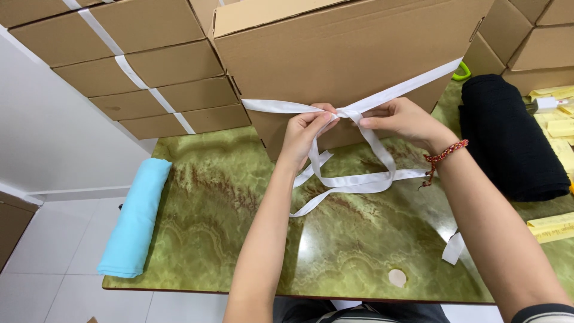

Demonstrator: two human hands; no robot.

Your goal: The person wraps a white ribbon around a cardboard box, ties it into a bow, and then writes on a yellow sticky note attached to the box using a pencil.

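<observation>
A large brown cardboard box [335, 54] stands on the green marbled table [227, 239], wrapped by a white strap ribbon [412, 87]. Both hands meet at the box's front face, where the ribbon crosses in a knot [347, 112]. My left hand [305, 134] pinches the ribbon just left of the knot. My right hand [403, 119], with a red braided bracelet on its wrist, pinches it just right of the knot. The loose ribbon ends [353, 182] loop down onto the table below the hands.
A rolled light-blue cloth [136, 218] lies on the table's left edge. A black cloth roll [508, 134] lies at the right, with yellow slips [553, 227] beside it. Strapped cardboard boxes [143, 66] are stacked at back left, more boxes [532, 36] at back right.
</observation>
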